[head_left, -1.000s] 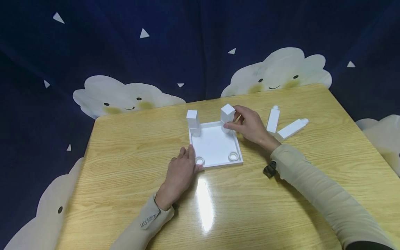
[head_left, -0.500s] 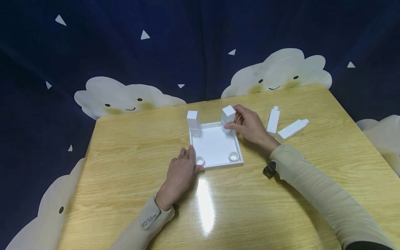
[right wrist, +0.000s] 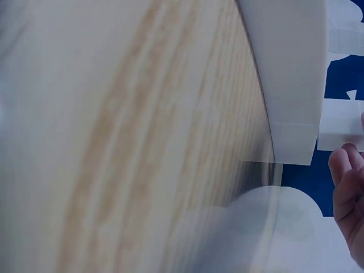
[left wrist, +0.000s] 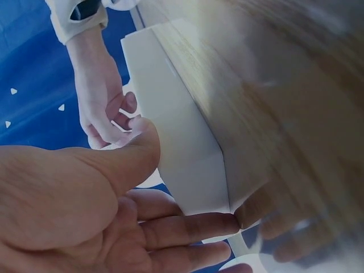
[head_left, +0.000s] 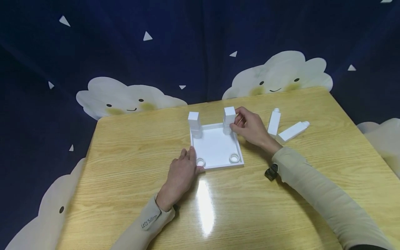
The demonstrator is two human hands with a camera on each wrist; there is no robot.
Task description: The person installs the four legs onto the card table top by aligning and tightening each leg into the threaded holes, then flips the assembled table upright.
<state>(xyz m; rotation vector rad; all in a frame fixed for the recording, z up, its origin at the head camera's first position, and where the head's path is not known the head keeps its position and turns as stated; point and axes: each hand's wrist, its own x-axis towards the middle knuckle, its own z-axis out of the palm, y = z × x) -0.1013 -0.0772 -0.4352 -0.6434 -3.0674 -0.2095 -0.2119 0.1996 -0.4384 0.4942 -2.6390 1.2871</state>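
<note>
A white square tray-like board (head_left: 214, 147) with a raised rim lies on the table. My left hand (head_left: 181, 171) grips its near left corner, thumb on the near edge and fingers along the left side, as the left wrist view also shows. At the board's far right corner a white square leg (head_left: 229, 114) stands upright. My right hand (head_left: 251, 125) pinches that leg from the right between thumb and fingers. Another white leg (head_left: 194, 121) stands untouched at the far left corner. The near corners hold a left round socket (head_left: 200, 162) and a right round socket (head_left: 234, 158).
Two loose white legs, one steeply angled (head_left: 274, 121) and one slanting (head_left: 293, 131), lie right of my right hand, with round necks at their far ends. The wooden table (head_left: 131, 149) ends at a dark blue curtain (head_left: 175, 52) printed with clouds.
The leg in my right hand has turned, its top going from a diamond to a nearly square-on outline, and my right fingers have shifted with it. My left hand stays on the board.
</note>
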